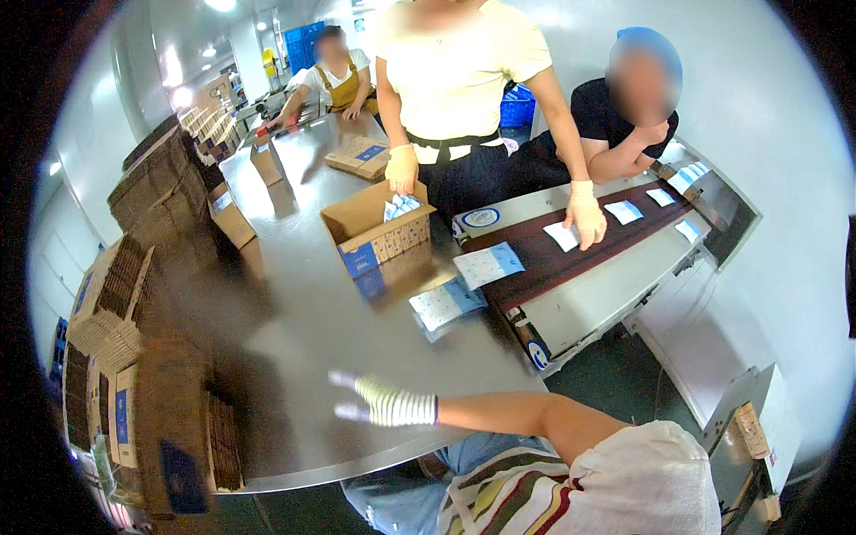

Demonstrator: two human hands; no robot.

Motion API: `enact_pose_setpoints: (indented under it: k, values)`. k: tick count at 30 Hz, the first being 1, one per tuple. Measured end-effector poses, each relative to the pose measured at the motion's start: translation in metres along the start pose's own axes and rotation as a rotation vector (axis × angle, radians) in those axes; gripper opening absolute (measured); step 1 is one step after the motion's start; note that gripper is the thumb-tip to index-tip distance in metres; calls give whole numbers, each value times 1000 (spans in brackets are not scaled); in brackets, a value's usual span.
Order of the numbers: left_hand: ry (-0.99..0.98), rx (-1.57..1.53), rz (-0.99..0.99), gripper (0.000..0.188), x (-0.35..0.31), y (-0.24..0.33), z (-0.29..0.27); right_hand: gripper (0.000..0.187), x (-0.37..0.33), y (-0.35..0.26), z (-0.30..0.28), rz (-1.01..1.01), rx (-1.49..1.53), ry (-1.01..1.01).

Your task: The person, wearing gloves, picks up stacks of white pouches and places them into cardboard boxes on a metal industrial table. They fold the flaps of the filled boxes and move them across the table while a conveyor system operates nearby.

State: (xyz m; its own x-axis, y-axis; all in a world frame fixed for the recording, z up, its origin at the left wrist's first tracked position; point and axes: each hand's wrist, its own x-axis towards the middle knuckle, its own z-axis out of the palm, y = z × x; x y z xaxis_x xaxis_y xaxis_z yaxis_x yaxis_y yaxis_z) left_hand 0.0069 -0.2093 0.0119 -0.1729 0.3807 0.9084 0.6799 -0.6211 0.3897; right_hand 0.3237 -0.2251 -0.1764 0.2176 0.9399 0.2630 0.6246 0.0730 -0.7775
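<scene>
White-and-blue packets (443, 305) beside a conveyor belt (546, 267); the nearest lie overlapped on the steel worktop (303, 348), by the belt's near end. The wearer's right hand (385, 403), in a striped glove, is spread and empty over the worktop, apart from them; the left hand is out of view, so its state cannot be told. The packets appear light, soft and pliable, their smooth wrapping probably slippery and unlikely to break; a pinch along one edge should suit them. The open carton (382, 256) looks stiff, best taken by its side walls. Counts: one overlapped pile; one packet at the belt's near end; three farther along it, the first beneath a co-worker's gloved hand (585, 217); one on the pale rim; a far cluster too small to number surely; one open carton, containing packets.
</scene>
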Motion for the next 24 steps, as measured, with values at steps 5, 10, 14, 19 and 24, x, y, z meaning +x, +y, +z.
enact_pose_setpoints:
  k: [5, 10, 14, 19, 24]
  values:
    - [-442, -202, 52, 34, -62, -46, 25, 50, 47, -23, -57, -201, 700, 299]
    - [-565, -404, -349, 49, -91, -29, 82, 22, 35, 3, -81, -82, 703, 331]
    - [-326, -576, -922, 52, -117, -27, 123, 24, 14, -16, -88, -70, 621, 169]
    - [-346, -564, -984, 51, -108, -20, 121, 21, 20, -22, -85, -83, 517, 4]
    - [-595, -533, -848, 49, -99, -21, 118, 19, 20, -32, -87, 21, 324, 137]
